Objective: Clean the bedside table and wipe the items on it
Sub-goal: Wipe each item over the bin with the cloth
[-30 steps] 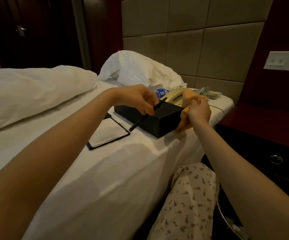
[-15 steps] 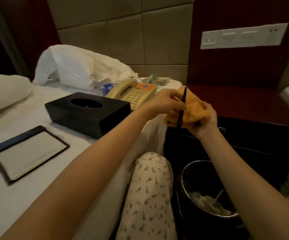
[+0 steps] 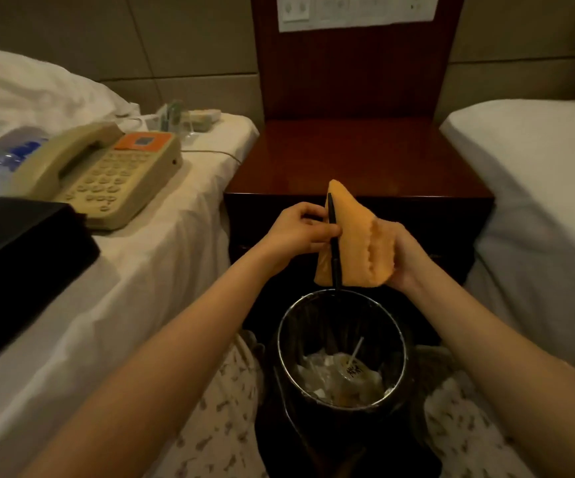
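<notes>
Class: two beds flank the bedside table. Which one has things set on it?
The bed on the picture's left: a telephone and black box lie there; the right-hand bed shows only white bedding.

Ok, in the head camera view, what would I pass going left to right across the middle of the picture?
Black box → telephone → left hand → pen → orange cloth → right hand → white bedding.

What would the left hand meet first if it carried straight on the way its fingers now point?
Probably the orange cloth held in the right hand: the left hand pinches the black pen against it, though depth is unclear.
</notes>
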A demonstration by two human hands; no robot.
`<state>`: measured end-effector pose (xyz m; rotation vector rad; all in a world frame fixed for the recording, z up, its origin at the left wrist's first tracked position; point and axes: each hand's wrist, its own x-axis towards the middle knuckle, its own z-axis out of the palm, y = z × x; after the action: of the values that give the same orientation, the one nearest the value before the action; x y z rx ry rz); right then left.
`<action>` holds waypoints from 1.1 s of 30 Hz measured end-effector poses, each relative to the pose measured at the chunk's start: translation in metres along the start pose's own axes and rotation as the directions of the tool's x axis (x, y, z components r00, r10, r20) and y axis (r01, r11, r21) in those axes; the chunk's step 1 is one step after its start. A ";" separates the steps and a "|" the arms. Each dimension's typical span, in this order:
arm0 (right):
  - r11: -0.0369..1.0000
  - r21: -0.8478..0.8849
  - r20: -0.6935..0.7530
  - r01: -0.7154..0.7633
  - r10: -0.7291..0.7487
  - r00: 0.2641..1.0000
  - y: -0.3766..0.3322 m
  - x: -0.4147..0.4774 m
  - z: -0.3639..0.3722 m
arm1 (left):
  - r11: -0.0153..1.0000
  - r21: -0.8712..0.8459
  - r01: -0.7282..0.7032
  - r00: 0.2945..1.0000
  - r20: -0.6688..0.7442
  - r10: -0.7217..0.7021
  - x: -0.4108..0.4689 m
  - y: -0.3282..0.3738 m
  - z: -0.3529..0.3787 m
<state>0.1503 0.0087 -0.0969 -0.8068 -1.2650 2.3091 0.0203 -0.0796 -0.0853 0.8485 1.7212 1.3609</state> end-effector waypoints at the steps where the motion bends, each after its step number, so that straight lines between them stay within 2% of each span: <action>1: 0.998 0.064 -0.011 -0.001 0.002 1.000 0.000 0.002 -0.002 | 1.000 -0.012 0.007 1.000 -0.003 -0.007 0.005 -0.001 0.004; 6: 0.970 0.243 -0.034 0.004 0.004 0.999 0.002 0.011 -0.004 | 0.988 -0.152 0.039 0.998 -0.038 -0.045 0.023 -0.007 0.008; 9: 0.951 0.303 -0.080 -0.056 0.084 0.993 0.011 0.017 -0.009 | 0.998 -0.056 0.014 0.997 -0.070 -0.018 0.023 -0.011 0.010; 11: 0.957 0.286 -0.041 -0.052 0.067 0.997 0.012 0.020 -0.010 | 1.000 0.009 0.011 0.996 -0.090 -0.010 0.020 -0.012 0.015; 14: 0.985 0.170 -0.001 -0.029 0.029 1.000 0.013 0.023 -0.006 | 0.998 -0.010 0.055 0.993 -0.107 -0.055 0.017 -0.015 0.024; 16: 0.991 0.128 -0.003 -0.040 0.041 0.999 0.022 0.023 -0.006 | 0.994 0.108 0.010 0.993 -0.119 0.003 0.017 -0.018 0.030; 19: 0.981 0.186 -0.049 -0.053 0.064 0.997 0.038 0.021 -0.005 | 0.902 0.414 -0.124 0.973 -0.125 0.192 0.014 -0.019 0.036; 22: 0.979 0.203 -0.171 0.021 0.015 0.985 0.039 0.022 -0.006 | 0.827 0.523 -0.207 0.944 -0.115 0.309 0.012 -0.021 0.047; 25: 0.976 0.210 -0.287 0.062 0.001 0.958 0.038 0.022 -0.007 | 0.748 0.616 -0.248 0.931 -0.062 0.359 0.009 -0.020 0.058; 30: 0.979 0.194 -0.438 0.054 0.037 0.898 0.044 0.021 -0.014 | 0.624 0.766 -0.154 0.983 0.053 0.177 0.010 -0.020 0.057; 33: 0.983 0.181 -0.515 0.019 0.079 0.854 0.051 0.028 -0.012 | 0.555 0.821 -0.133 0.991 0.097 0.094 0.004 -0.023 0.060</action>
<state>0.1341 0.0058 -0.1540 -1.2811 -0.7922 1.9842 0.0694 -0.0529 -0.1165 1.5056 2.3265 0.4930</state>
